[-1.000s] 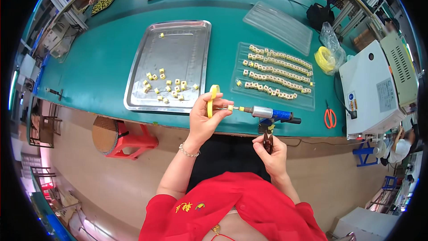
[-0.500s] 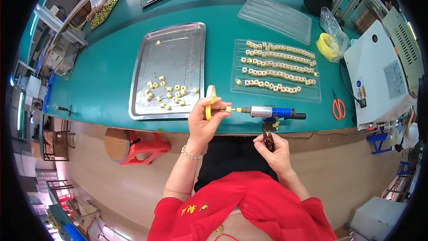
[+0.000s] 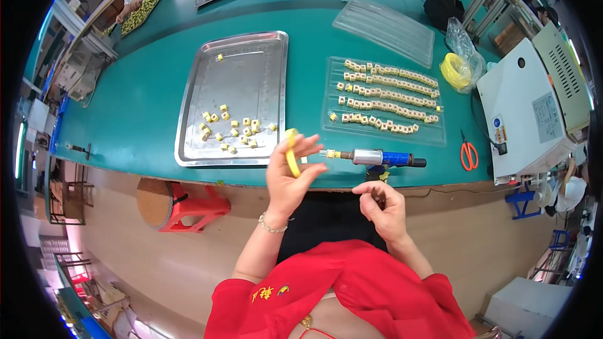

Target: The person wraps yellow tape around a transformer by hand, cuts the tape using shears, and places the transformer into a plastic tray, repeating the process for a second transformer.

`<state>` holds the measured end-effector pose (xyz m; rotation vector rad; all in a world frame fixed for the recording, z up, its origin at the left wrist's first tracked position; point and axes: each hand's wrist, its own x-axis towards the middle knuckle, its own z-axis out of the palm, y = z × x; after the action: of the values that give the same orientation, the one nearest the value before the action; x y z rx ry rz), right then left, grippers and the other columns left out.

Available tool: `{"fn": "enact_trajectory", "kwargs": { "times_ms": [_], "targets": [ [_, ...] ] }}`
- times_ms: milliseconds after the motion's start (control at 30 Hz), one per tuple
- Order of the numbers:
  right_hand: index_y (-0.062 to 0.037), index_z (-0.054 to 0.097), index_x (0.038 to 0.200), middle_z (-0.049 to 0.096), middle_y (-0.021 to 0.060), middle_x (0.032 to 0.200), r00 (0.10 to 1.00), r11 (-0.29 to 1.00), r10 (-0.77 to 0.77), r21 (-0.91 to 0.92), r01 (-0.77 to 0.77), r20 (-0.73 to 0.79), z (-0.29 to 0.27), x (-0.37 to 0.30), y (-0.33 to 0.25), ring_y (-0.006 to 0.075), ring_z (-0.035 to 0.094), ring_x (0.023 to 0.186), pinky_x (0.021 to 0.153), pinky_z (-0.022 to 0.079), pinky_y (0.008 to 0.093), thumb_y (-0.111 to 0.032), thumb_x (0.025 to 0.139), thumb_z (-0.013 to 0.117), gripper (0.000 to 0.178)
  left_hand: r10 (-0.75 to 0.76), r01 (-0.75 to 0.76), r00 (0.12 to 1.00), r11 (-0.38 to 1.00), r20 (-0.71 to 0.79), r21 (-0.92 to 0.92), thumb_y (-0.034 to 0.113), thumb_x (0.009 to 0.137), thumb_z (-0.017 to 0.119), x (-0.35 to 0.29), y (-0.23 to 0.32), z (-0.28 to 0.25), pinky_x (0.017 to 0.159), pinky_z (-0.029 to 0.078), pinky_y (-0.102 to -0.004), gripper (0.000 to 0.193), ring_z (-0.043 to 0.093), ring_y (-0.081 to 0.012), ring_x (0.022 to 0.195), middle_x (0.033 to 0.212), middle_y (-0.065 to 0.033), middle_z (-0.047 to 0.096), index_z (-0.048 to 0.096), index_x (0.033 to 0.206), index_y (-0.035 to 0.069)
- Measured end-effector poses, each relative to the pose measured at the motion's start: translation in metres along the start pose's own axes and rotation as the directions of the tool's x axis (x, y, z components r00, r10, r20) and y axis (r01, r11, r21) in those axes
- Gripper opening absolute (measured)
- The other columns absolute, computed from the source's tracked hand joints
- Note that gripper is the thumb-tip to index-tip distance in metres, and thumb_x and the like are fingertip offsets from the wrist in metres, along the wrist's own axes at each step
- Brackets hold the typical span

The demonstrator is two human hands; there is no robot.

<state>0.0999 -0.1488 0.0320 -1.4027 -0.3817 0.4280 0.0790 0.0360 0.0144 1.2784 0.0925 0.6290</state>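
Observation:
My left hand (image 3: pixel 289 172) is raised with its fingers spread, left of the tip of a horizontal blue and silver cylindrical tool (image 3: pixel 383 157) at the bench edge. A thin yellow tape ring (image 3: pixel 291 157) is looped around its fingers. On the tool's tip sits a small yellow component (image 3: pixel 331 154) with thin pins pointing toward that hand. Below the tool, my right hand (image 3: pixel 388 210) is curled around small dark snips (image 3: pixel 379 196), mostly hidden by the fingers.
A metal tray (image 3: pixel 232 88) with several loose yellow components stands left. A clear plastic tray (image 3: pixel 383 135) holds rows of them. Orange-handled scissors (image 3: pixel 468 154) lie beside a white machine box (image 3: pixel 521 107). Another person's hands (image 3: pixel 130 7) work at far left.
My left hand's fingers have opened from their pinch at the component, which is now on the tool's tip. The snips in my right hand have turned and show less.

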Motion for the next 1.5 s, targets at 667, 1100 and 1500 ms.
{"fn": "enact_trajectory", "kwargs": {
  "times_ms": [667,1100,1500],
  "targets": [
    [0.0011,0.061,0.082,0.050,-0.0006,0.068,0.907,0.880,-0.006,-0.429,0.205,0.420,0.012,0.028,-0.064,0.0029,0.042,0.057,0.047,0.031,0.0186,-0.001,0.076,0.064,0.007,-0.351,0.506,0.792,0.835,0.499,-0.215,0.009,0.094,0.041,-0.085,0.032,-0.006,0.050,0.050,-0.0198,0.035,0.061,-0.0133,0.077,0.101,-0.0173,0.059,0.036,0.127,-0.001],
    [0.0006,0.057,0.074,0.052,-0.0011,0.063,0.943,0.745,-0.145,-0.595,0.303,0.299,0.010,0.085,-0.079,0.0027,0.046,0.054,0.047,0.034,0.0170,0.000,0.077,0.062,0.005,-0.325,0.476,0.846,0.817,0.423,-0.325,0.002,0.091,0.043,-0.067,0.011,-0.003,0.056,0.053,-0.0228,0.039,0.062,-0.0159,0.076,0.103,-0.0195,0.059,0.034,0.128,-0.003],
    [0.0004,0.060,0.077,0.050,-0.0036,0.060,0.953,0.813,0.073,-0.571,0.115,0.295,0.014,0.115,-0.065,0.0011,0.042,0.053,0.046,0.032,0.0183,-0.007,0.077,0.065,0.009,-0.365,0.515,0.818,0.810,0.445,-0.281,-0.001,0.091,0.040,-0.061,0.003,-0.009,0.058,0.053,-0.0232,0.042,0.062,-0.0166,0.078,0.100,-0.0202,0.060,0.030,0.131,-0.003]
  ]
}}
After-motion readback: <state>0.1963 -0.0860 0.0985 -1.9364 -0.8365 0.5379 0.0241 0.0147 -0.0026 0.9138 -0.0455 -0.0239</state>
